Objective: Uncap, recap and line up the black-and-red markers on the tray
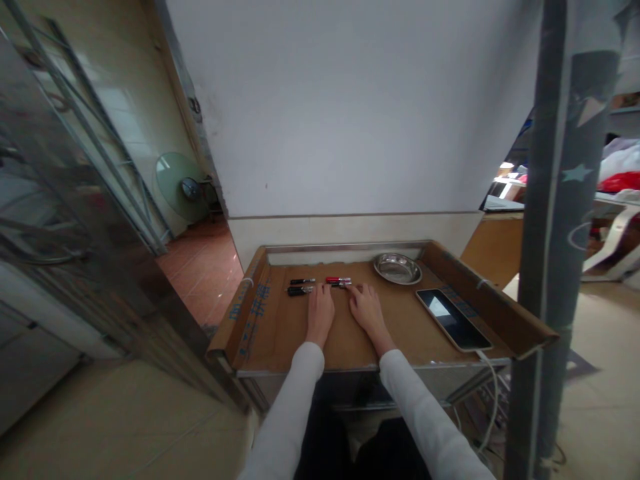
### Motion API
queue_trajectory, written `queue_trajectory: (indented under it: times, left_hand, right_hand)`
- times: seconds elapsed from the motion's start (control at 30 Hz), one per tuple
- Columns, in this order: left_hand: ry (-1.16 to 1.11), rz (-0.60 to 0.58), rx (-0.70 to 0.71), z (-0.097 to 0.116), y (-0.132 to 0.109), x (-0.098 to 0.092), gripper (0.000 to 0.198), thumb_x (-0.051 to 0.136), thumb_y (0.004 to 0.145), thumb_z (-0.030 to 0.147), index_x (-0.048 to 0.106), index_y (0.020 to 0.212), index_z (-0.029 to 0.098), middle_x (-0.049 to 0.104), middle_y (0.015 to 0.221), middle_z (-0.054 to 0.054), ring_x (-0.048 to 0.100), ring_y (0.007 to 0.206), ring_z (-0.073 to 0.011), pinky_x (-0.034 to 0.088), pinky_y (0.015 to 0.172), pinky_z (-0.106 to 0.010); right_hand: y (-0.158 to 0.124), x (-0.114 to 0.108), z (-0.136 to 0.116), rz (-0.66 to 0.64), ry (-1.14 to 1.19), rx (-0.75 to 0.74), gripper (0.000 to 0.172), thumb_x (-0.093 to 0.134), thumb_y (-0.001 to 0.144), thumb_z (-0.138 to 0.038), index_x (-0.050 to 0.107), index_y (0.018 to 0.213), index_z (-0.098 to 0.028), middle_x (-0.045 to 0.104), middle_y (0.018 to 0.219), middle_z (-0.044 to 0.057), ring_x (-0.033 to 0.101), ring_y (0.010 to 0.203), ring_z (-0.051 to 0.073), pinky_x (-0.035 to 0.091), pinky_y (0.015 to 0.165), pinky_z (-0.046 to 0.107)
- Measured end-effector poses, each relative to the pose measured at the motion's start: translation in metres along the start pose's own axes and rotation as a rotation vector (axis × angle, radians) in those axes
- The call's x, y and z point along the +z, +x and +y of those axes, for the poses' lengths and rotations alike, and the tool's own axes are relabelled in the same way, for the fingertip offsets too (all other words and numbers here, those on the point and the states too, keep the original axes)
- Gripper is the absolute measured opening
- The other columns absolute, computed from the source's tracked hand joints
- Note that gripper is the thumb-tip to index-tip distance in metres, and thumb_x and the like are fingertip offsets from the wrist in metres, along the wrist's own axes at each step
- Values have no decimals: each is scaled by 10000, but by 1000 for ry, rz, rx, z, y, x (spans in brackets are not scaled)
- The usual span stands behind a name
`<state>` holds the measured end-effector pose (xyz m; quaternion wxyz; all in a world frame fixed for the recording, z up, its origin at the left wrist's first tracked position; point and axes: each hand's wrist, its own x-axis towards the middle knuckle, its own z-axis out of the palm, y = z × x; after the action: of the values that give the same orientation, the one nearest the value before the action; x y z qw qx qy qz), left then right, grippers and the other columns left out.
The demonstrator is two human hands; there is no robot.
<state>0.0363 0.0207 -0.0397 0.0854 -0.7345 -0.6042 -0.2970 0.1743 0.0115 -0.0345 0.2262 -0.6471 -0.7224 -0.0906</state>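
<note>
Both hands lie flat, palms down, on a brown cardboard sheet [280,333] with upturned side flaps that covers the steel-rimmed tabletop [345,246]. The left hand [320,311] is open with its fingers stretched forward and held together, gripping nothing; its fingertips reach just beside the two short black marker pens [301,286], which lie one behind the other, parallel to the front edge. The right hand [367,309] is likewise open and empty, fingers slightly spread, its fingertips just short of the red marker pen [338,280], which lies with a darker pen [341,285] tight against its near side. Whether either hand actually touches a pen cannot be told at this size. The two hands are near each other, apart by a narrow gap, and both arms wear long white sleeves [300,393]. Behind and to the right of the pens sits a round shallow steel dish [397,268]. Further right, a black smartphone [453,319] lies face up, screen partly lit, with a white cable [493,393] running off the front edge.
</note>
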Motion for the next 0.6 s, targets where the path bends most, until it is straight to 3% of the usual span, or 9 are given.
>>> queue_trajectory:
  times: [0.27, 0.6]
  left_hand:
    - [-48, -46, 26, 2, 13, 7, 157, 413, 883, 138, 548, 963, 139, 560, 960, -100, 518, 944, -218, 411, 871, -372]
    - [-262, -125, 153, -4, 11, 14, 96, 461, 883, 163, 556, 891, 159, 591, 951, -74, 539, 927, -197, 425, 863, -361]
  right_hand:
    - [1, 3, 3, 51, 21, -15, 184, 434, 874, -227, 591, 947, -164, 560, 990, 105, 481, 936, 219, 346, 810, 312]
    - [3, 4, 6, 34, 60, -51, 190, 414, 901, -221, 597, 917, -174, 633, 912, 85, 525, 874, 219, 326, 750, 313]
